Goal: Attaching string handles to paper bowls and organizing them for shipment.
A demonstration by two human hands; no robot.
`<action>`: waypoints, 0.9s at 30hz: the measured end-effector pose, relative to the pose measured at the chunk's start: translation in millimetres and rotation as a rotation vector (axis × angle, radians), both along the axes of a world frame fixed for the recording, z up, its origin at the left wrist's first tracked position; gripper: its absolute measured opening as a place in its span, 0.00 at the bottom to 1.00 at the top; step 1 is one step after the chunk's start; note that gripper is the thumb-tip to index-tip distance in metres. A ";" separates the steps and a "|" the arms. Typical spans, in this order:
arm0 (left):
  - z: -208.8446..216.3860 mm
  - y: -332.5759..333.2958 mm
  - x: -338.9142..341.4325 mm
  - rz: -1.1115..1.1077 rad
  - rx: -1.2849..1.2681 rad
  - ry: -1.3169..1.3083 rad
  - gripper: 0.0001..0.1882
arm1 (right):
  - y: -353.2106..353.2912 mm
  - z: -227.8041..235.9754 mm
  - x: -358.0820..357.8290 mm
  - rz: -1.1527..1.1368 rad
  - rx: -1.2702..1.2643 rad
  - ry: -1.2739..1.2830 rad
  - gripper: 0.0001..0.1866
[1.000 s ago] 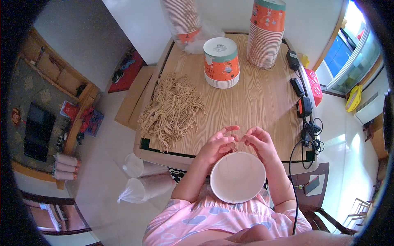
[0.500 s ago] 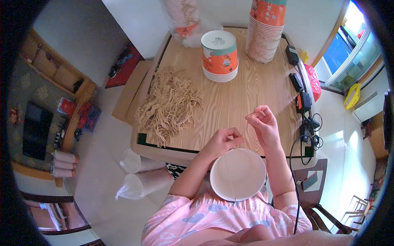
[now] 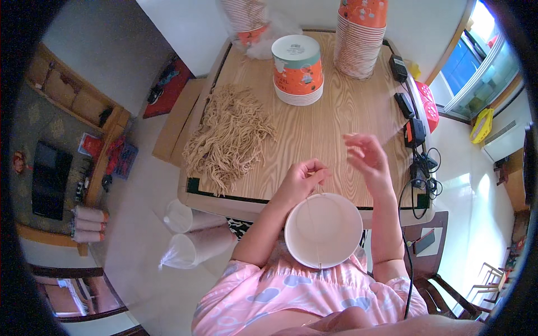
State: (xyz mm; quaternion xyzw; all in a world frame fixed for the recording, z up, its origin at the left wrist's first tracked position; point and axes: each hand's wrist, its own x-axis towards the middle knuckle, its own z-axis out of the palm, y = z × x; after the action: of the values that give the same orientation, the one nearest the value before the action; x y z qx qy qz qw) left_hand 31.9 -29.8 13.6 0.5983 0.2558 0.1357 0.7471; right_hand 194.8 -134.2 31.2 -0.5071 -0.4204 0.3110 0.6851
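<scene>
Because the white tub (image 3: 336, 227) rests mouth up on the lap (image 3: 300, 283) with a thin cord (image 3: 317, 243) across its opening, it could tip if the left hand (image 3: 307, 179), curled closed at the far rim and seemingly pinching that cord, tugged too hard. The right hand (image 3: 367, 158) hangs open over the surface (image 3: 308, 143), blurred and apparently empty. Ahead stands an upturned tub stack (image 3: 298, 75), a heap of cords (image 3: 230, 137) lies leftward, and black cables (image 3: 417, 176) crowd the right edge, one close enough to snag the right forearm (image 3: 388, 235).
</scene>
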 end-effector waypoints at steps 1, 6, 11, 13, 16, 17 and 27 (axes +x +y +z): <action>-1.0 0.3 0.1 -0.006 -0.001 -0.004 0.05 | -2.2 6.2 -1.2 0.132 -0.063 -0.086 0.19; -4.7 -0.9 3.5 -0.013 -0.012 -0.078 0.07 | 5.0 -3.0 -11.5 0.244 -0.300 -0.235 0.12; -3.2 -1.4 0.5 -0.011 -0.007 -0.041 0.07 | -0.1 -9.6 -11.1 0.043 -0.294 -0.247 0.02; -2.9 -2.4 -0.8 -0.010 0.029 -0.042 0.07 | -2.6 -6.1 -13.1 0.013 -0.271 -0.292 0.03; -4.3 -4.2 -0.8 -0.002 0.056 -0.061 0.07 | -6.6 -2.4 -14.9 0.012 -0.396 -0.351 0.10; -4.9 -4.7 -0.6 0.007 0.049 -0.080 0.07 | -8.0 0.7 -14.7 -0.001 -0.445 -0.364 0.13; -7.9 -7.5 -2.0 -0.026 0.070 -0.086 0.06 | -13.6 -8.3 -13.3 0.065 -0.294 -0.223 0.14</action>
State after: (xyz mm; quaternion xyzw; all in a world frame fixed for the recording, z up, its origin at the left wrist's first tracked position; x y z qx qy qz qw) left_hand 29.9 -37.3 5.7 0.6209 0.2109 0.1606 0.7377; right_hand 181.5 -147.8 22.8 -0.6192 -0.4600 0.3331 0.5423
